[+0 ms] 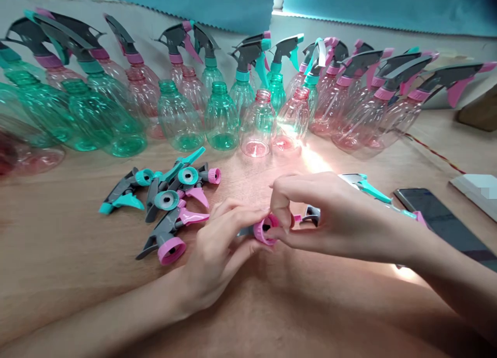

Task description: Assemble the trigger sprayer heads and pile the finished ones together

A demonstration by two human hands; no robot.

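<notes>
My left hand (221,244) is closed around a trigger sprayer head whose pink screw collar (261,230) faces right. The fingers of my right hand (322,213) are pinched at that collar, the thumb tip at its opening. Whether a small part sits between them is hidden. Most of the sprayer's body is covered by my hands. Left of them lies a pile of grey sprayer heads (155,202) with teal or pink collars and triggers. More sprayer parts (368,187) lie partly hidden behind my right hand.
Clear green bottles (222,119) and pink-tinted bottles (256,125) without tops stand across the table (77,285). Behind them are bottles with sprayers fitted (244,62). At right lie a phone (438,218), a white box (477,192) and a twisted wire (435,152).
</notes>
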